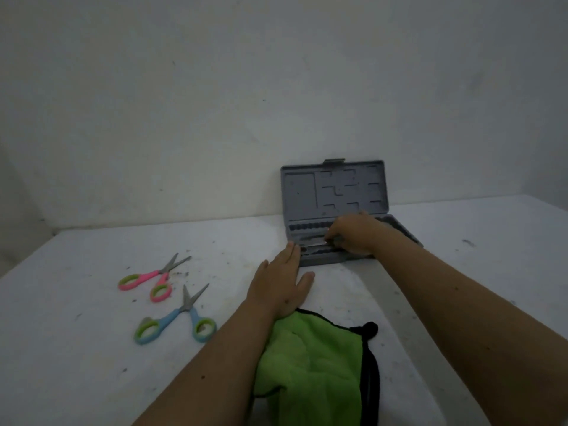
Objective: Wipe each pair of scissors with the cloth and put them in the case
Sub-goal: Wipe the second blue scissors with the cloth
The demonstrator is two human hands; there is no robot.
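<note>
Nearest lies the crumpled green microfibre cloth with black edging (310,364), on the speckled white table (92,348). Left of it – blue-handled scissors (176,318), then pink-handled scissors (152,279), both untouched. The left hand (284,281) rests flat, fingers straight, touching the open grey plastic case (333,192). Farther, the right hand (356,232), fingers curled, holds a metal-bladed pair of scissors (313,241) in the case's tray – handles hidden.

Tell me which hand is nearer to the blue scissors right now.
Left. The left hand lies flat on the table, right of the blue scissors; the right hand is farther off, inside the open grey case.
</note>
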